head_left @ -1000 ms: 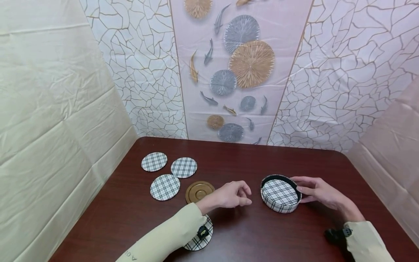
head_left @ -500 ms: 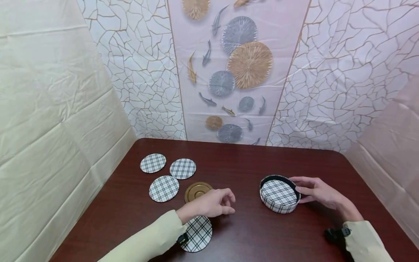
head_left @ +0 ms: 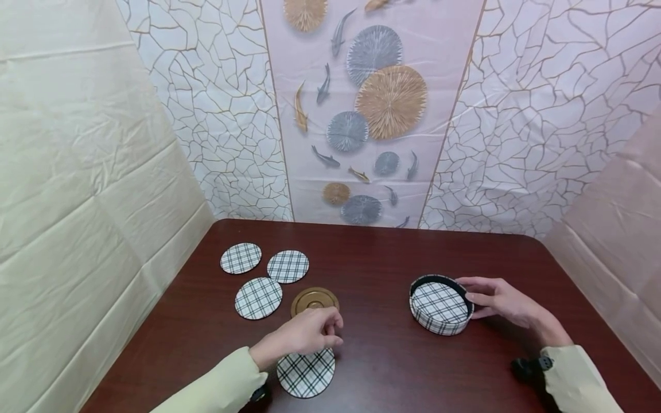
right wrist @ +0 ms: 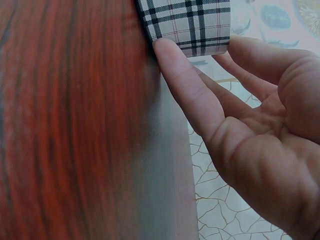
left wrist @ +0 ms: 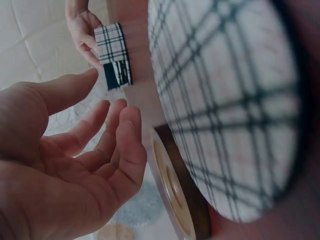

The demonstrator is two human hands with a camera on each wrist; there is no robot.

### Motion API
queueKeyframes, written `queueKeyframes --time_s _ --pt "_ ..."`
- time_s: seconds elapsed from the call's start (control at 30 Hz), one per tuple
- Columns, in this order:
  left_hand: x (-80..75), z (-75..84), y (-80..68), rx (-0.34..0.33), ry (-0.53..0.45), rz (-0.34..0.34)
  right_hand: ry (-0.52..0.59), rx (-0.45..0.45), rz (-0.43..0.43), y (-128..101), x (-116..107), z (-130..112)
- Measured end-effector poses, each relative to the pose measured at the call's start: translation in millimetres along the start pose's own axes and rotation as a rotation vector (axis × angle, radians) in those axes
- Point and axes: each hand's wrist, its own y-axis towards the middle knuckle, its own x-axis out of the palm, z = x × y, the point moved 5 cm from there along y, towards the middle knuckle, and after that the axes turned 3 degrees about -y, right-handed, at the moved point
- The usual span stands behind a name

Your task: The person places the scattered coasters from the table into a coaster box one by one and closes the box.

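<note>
Plaid coasters [head_left: 259, 298] number four (one brown disc [head_left: 312, 297] besides) outside one holder [head_left: 440, 328].

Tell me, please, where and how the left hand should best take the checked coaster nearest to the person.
I would let the left hand pinch the coaster by its right rim, from above: it lies flat and thin on the table, its face offers little grip, and that edge shows uncovered.

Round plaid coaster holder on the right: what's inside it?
A round plaid coaster lies inside the coaster holder, whose dark inner wall shows at the far side. The coaster covers the bottom, so how many more, if any, lie beneath cannot be told.
</note>
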Motion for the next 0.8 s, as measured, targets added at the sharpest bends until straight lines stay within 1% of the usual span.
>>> queueKeyframes --time_s 0.2,0.33,0.4,0.53,0.6,0.73,0.8 --pt "-11.7 -18.2 -21.1 -0.020 -0.013 0.030 -0.006 0.004 -0.001 0.2 0.2 2.0" --pt "-20.3 -27.8 -33.0 -0.038 0.024 0.061 -0.018 -0.001 0.000 -0.2 -0.9 0.5" --pt "-21.7 -32.2 -37.8 -0.066 0.050 0.053 -0.021 0.001 0.002 -0.7 -1.4 -0.4" --pt "-19.7 -42.0 -45.7 -0.140 0.114 0.018 -0.018 0.002 -0.001 -1.2 -1.6 -1.1" --pt "-18.6 -45.3 -48.5 -0.167 0.138 0.009 -0.014 0.000 -0.006 -0.8 -1.1 -0.8" --pt "-18.4 -47.3 -50.5 -0.197 0.160 0.001 -0.007 -0.006 -0.014 -0.2 -0.8 -0.3" --pt "-17.6 -47.4 -50.6 -0.226 0.164 -0.014 -0.009 -0.009 -0.013 0.0 -0.5 -1.0"
